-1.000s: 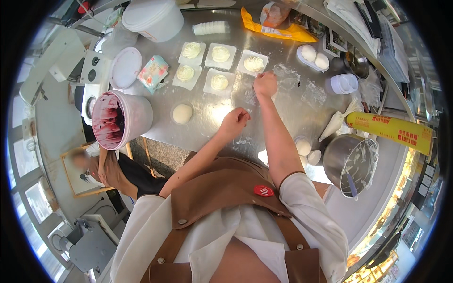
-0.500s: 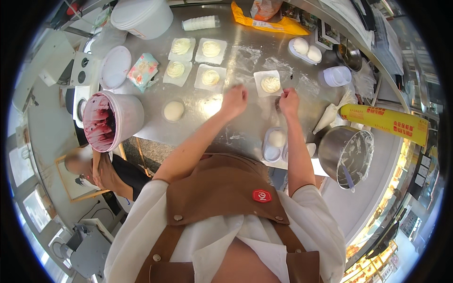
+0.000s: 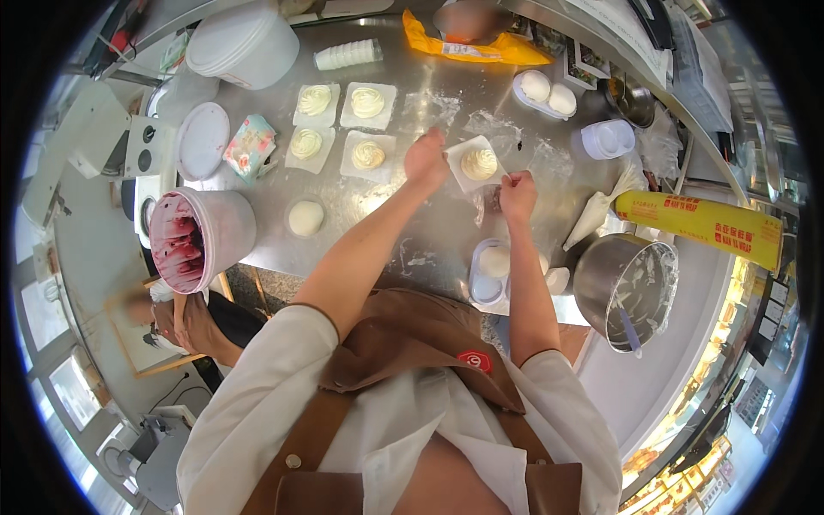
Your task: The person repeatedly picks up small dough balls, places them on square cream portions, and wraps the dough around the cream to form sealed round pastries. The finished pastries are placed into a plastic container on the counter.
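Observation:
A white square dough sheet (image 3: 478,164) with a swirl of cream in its middle lies on the floured steel counter (image 3: 412,232). My left hand (image 3: 427,159) is curled at the sheet's left edge. My right hand (image 3: 518,190) pinches its near right corner. Several more square sheets topped with cream (image 3: 367,103) lie to the left, further back. A clear plastic tray (image 3: 491,268) holding a round dough ball sits just under my right forearm.
A tub of dark red filling (image 3: 184,240) stands at the left edge, beside a plain dough ball (image 3: 305,218). On the right are a steel bowl (image 3: 631,287), a piping bag (image 3: 598,213) and a yellow wrap box (image 3: 699,221). A white bucket (image 3: 245,47) stands at the back.
My right hand drew back from further out on the counter. One cream-topped sheet now lies nearer to me, apart from the others, and both hands have closed in on its edges.

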`<action>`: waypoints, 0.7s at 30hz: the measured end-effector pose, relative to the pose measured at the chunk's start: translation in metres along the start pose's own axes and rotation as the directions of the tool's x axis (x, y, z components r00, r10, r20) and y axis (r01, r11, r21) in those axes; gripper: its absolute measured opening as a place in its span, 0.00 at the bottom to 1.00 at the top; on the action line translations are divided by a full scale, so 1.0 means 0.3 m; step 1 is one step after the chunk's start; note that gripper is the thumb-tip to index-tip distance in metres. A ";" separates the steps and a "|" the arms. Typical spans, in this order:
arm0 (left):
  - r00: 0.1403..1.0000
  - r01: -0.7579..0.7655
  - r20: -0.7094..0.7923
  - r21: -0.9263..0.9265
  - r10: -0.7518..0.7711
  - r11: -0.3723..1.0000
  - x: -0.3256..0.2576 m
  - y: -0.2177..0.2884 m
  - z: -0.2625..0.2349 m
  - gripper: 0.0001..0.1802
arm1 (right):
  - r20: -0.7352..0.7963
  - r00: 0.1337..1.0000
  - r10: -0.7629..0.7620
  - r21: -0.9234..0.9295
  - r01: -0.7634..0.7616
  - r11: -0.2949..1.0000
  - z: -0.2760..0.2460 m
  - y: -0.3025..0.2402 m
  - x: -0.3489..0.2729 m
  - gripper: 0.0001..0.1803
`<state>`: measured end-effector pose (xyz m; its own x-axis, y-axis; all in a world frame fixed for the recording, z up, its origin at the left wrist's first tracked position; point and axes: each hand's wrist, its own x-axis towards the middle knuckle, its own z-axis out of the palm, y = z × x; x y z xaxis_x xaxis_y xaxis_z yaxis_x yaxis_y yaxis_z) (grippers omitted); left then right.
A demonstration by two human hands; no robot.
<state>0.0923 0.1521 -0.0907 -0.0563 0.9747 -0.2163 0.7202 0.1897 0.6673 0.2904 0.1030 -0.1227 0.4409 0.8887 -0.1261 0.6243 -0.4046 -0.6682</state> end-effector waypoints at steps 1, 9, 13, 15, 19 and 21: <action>0.999 -0.008 -0.037 -0.023 0.007 1.000 -0.030 -0.023 -0.016 0.14 | 0.011 1.000 0.007 -0.009 -0.007 1.000 -0.013 0.014 0.002 0.06; 0.984 0.125 -0.100 -0.215 -0.149 0.969 -0.360 -0.212 -0.070 0.07 | 0.213 0.973 -0.093 -0.005 0.096 0.995 -0.037 0.117 -0.011 0.04; 0.956 0.205 -0.128 -0.348 -0.263 0.915 -0.452 -0.365 -0.105 0.07 | 0.305 0.952 -0.034 0.030 0.026 0.999 -0.033 0.082 -0.050 0.04; 0.936 0.173 -0.224 -0.376 -0.270 0.910 -0.461 -0.480 -0.117 0.09 | 0.300 0.953 -0.047 -0.010 0.053 0.999 -0.023 0.078 -0.065 0.03; 0.913 0.199 -0.246 -0.428 -0.325 0.882 -0.502 -0.526 -0.220 0.09 | 0.285 0.953 -0.105 -0.060 0.127 0.990 0.007 0.079 -0.120 0.02; 0.920 0.180 -0.236 -0.456 -0.314 0.872 -0.508 -0.498 -0.240 0.08 | 0.347 0.928 -0.135 -0.099 0.179 0.979 0.032 0.048 -0.196 0.02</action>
<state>-0.0565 -0.0162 -0.1060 -0.4408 0.8649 -0.2403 0.3023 0.3951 0.8675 0.2673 0.0470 -0.1319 0.1010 0.9542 -0.2818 0.7539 -0.2582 -0.6042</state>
